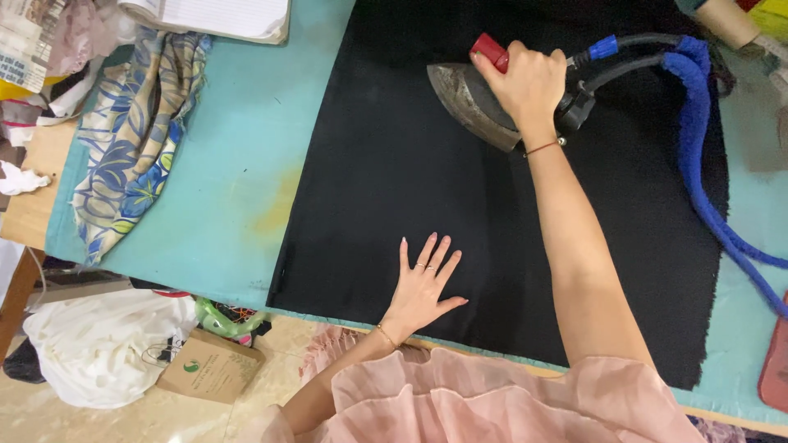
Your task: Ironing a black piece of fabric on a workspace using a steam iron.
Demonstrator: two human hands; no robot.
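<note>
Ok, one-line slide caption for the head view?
Right hand presses iron on black cloth; left hand flattens it.

Item count, head view:
- One black fabric panel (pixel 492 189), centre.
- One metal iron (pixel 472 102), 12 o'clock.
- Two hoses (pixel 698 164), one blue-wrapped, 2 o'clock.
- One patterned blue cloth (pixel 135 139), 10 o'clock.
- One notebook (pixel 222 16), 11 o'clock.
- One cardboard box (pixel 209 365), 7 o'clock.
- One white bag (pixel 98 344), 8 o'clock.

Right hand (pixel 529 82) grips iron (pixel 472 102) at upper centre, on black cloth (pixel 394 164). Left hand (pixel 423 283) flat on cloth, lower centre. Patterned fabric (pixel 135 139) upper left.
</note>
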